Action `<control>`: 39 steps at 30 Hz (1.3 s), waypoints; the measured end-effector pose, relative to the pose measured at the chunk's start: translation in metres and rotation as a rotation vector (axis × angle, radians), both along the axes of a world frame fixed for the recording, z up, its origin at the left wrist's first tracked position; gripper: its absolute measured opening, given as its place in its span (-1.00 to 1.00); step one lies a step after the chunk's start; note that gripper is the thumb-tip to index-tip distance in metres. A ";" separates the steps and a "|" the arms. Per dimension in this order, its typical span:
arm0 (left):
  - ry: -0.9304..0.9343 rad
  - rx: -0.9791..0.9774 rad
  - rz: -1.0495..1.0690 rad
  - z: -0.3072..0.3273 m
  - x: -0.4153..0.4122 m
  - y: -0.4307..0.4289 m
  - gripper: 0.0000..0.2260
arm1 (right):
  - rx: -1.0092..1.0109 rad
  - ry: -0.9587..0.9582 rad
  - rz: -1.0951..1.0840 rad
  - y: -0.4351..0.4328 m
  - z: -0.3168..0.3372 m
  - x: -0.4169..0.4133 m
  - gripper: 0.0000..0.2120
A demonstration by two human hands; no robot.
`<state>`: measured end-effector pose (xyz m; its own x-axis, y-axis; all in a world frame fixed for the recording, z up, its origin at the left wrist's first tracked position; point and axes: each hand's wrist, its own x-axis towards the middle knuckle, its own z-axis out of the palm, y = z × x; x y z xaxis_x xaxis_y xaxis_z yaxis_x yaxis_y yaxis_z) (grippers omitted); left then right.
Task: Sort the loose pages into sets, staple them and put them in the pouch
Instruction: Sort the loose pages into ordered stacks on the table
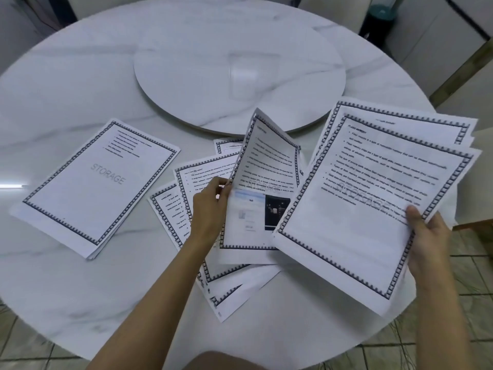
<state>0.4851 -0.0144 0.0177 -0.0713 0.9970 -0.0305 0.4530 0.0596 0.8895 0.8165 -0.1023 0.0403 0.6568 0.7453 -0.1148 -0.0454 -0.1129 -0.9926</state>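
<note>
The left grip (211,205) pinches one curling page (262,180) by its edge; the right grip (429,236) clasps a fanned sheaf (373,198) at one corner, above loose pages (184,201) on the desk (66,76). Held so thinly, the sheaf may slip apart and remix with those below

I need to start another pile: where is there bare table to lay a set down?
Bare: the near-left table, between the STORAGE stack and the near edge; the turntable, left of a blurred clear object. Crowded: centre-right, fanned pages under the lifted page in the left hand and the sheaf in the right hand.
</note>
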 end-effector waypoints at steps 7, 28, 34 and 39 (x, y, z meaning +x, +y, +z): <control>-0.153 0.065 -0.008 0.029 0.004 -0.001 -0.89 | 0.083 0.079 0.120 0.022 0.007 -0.027 -0.80; -0.503 -0.131 -0.154 0.036 0.008 -0.007 -0.86 | -0.015 0.122 0.377 0.055 -0.014 -0.080 -0.23; -0.261 -0.328 -0.201 0.021 0.006 -0.013 -0.64 | -0.097 0.147 0.421 0.049 -0.030 -0.082 -0.02; -0.084 -0.283 -0.255 0.009 0.011 -0.020 -0.61 | -0.174 0.090 0.447 0.045 -0.036 -0.091 -0.67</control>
